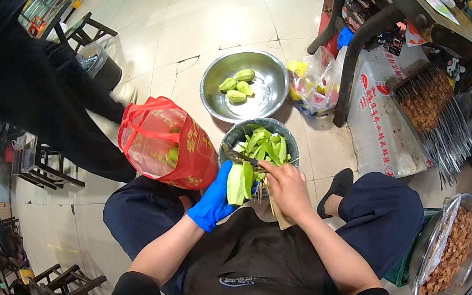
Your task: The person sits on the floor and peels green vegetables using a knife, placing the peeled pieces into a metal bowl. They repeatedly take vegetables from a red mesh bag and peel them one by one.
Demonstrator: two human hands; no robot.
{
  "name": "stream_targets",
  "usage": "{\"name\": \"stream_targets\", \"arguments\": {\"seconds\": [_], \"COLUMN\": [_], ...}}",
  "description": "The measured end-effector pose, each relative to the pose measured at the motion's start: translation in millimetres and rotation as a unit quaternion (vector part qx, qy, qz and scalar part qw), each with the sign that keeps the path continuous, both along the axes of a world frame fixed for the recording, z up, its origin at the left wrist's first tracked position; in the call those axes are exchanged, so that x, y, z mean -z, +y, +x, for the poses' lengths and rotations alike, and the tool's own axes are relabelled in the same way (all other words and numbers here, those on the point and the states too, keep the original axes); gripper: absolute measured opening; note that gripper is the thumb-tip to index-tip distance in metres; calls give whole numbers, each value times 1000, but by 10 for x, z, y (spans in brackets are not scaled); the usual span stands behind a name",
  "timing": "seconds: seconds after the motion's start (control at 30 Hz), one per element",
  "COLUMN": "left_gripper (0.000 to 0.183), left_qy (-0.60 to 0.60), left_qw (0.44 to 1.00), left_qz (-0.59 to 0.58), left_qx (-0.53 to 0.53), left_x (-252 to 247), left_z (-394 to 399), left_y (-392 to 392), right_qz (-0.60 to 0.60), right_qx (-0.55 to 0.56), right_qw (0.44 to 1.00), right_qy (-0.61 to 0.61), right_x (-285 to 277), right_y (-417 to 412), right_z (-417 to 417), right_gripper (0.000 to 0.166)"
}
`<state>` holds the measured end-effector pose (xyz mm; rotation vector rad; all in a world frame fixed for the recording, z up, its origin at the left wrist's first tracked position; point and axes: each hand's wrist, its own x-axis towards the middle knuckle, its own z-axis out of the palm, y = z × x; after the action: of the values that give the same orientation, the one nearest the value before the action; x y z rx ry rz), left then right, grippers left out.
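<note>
My left hand point(212, 205), in a blue glove, grips a partly peeled pale green fruit or vegetable point(235, 187). My bare right hand point(288, 187) holds a peeling tool with a dark handle point(249, 159) above its upper end; the exact kind of blade cannot be told. A strip of green skin hangs along the right side of the piece. Just beyond both hands is a lined bin point(292, 133) heaped with green peelings point(267, 146), with thin sticks at its near side. Several peeled pieces point(236, 96) lie in a steel basin point(271, 102) farther off.
A red carrier bag point(196, 159) with green produce inside stands left of the bin. Another person's dark-clothed leg point(92, 131) is close beside it. On the right are a table leg point(351, 68), a tray of skewered meat point(430, 103) and a metal bowl of meat pieces point(449, 256).
</note>
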<state>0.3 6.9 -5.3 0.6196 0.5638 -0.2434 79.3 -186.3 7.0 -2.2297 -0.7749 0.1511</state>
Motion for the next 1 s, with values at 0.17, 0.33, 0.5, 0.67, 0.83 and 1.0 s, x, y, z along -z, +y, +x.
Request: {"name": "stream_targets", "arguments": {"seconds": [0.17,0.33,0.5,0.67,0.83,1.0], "left_gripper": [56,59,53,29,20,28], "left_qy": [22,44,45,-61,-82,-36], "left_qw": [999,989,981,996,997,993], "left_qz": [-24,-130,-180,-63,-7,-109], "left_qx": [-8,-49,-63,-23,-4,-27], "left_x": [-130,-19,129,118,22,49], "left_z": [34,52,131,132,158,135], "left_y": [10,88,188,152,133,149], "right_qz": [-192,-155,-66,102,53,57], "right_qx": [19,20,19,-63,-78,-84], "right_qw": [973,962,983,988,995,994], "right_qy": [125,224,170,98,-41,-44], "right_x": [55,-23,-18,-138,-229,-141], "right_y": [-180,-203,-152,17,72,69], "right_z": [182,193,52,-234,-285,-172], "right_gripper": [31,31,30,37,37,36]}}
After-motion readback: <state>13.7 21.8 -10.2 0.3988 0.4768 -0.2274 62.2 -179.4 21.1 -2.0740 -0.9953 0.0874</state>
